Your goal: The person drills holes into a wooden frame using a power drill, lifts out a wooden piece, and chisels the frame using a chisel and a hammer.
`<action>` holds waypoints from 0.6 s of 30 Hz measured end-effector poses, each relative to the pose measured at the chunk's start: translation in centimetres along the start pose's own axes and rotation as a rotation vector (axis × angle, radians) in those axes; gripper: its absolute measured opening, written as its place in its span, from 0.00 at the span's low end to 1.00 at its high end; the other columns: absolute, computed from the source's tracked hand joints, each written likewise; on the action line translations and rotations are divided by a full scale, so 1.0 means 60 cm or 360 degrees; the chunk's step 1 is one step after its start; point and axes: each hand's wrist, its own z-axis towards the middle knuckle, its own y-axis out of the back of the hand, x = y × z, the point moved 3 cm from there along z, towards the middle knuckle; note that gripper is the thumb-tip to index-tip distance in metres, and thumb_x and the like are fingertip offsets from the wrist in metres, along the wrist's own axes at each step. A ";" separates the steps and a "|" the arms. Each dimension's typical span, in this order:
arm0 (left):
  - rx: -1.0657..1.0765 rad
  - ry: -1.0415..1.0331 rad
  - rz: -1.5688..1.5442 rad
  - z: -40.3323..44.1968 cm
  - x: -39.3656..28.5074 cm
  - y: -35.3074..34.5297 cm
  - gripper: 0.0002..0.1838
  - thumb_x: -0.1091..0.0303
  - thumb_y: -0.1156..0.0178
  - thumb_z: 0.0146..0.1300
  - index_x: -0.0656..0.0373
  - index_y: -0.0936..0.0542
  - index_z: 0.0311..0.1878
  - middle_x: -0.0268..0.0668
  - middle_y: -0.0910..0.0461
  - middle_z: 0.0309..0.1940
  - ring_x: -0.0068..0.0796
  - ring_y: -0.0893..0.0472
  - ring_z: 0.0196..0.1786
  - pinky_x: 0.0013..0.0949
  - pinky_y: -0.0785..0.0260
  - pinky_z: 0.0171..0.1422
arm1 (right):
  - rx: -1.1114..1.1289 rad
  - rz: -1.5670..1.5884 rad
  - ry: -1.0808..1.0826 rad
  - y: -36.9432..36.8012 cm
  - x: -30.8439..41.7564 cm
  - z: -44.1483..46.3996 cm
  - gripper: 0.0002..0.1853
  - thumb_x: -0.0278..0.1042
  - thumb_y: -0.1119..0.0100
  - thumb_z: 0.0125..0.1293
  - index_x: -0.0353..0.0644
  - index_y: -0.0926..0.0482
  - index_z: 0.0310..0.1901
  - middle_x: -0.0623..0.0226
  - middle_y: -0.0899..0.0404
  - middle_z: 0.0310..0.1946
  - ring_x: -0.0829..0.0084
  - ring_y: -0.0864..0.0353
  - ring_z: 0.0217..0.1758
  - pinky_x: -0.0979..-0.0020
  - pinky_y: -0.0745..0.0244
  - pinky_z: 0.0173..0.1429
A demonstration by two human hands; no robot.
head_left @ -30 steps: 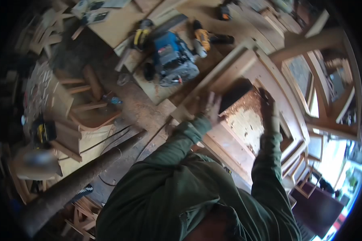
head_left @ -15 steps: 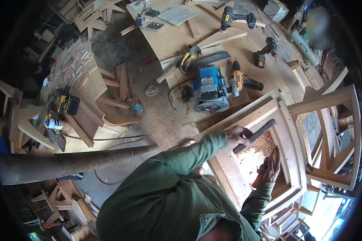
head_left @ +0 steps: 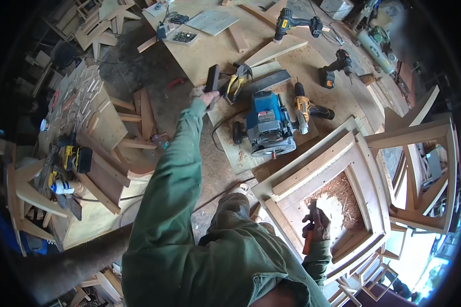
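Just right of the left hand [head_left: 206, 95], at upper centre, a yellow-handled tool [head_left: 235, 83] crowds the bench [head_left: 205, 53]. Mid-frame, the blue router [head_left: 268, 120] and yellow drill [head_left: 302, 106] together block a low pass. Left of the router, floor [head_left: 215, 171] offers open room beside the sleeve [head_left: 176, 169]. Lower right, raised rails of the wooden frame [head_left: 312, 166] hem in the right hand [head_left: 320, 226].

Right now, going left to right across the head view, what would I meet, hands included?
Yellow power tool → left hand, holding a dark block → blue router → right hand, holding an orange-handled tool → green cylinder.
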 end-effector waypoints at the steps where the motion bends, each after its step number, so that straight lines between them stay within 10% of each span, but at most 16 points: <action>1: -0.0056 0.0072 0.0311 0.020 -0.008 0.012 0.33 0.39 0.26 0.43 0.56 0.13 0.46 0.45 0.13 0.44 0.40 0.14 0.48 0.40 0.23 0.55 | 0.0035 -0.0023 -0.0014 0.000 -0.016 0.004 0.24 0.50 0.49 0.77 0.34 0.25 0.57 0.62 0.21 0.26 0.74 0.29 0.09 0.74 0.36 0.12; 9: -0.0307 -0.0367 0.0711 0.071 -0.078 -0.081 0.41 0.33 0.31 0.50 0.52 0.20 0.60 0.48 0.24 0.60 0.50 0.24 0.62 0.45 0.30 0.66 | -0.0248 0.0021 -0.0099 -0.043 -0.025 -0.035 0.21 0.46 0.45 0.75 0.35 0.25 0.56 0.64 0.22 0.29 0.78 0.28 0.15 0.77 0.33 0.17; 18: -0.0241 -0.0548 0.0715 0.131 -0.094 -0.110 0.17 0.54 0.45 0.65 0.59 0.19 0.39 0.53 0.18 0.39 0.56 0.20 0.49 0.52 0.27 0.58 | -0.0243 -0.0022 -0.0023 -0.075 0.008 -0.025 0.21 0.42 0.41 0.72 0.31 0.24 0.56 0.67 0.23 0.30 0.81 0.33 0.16 0.78 0.40 0.19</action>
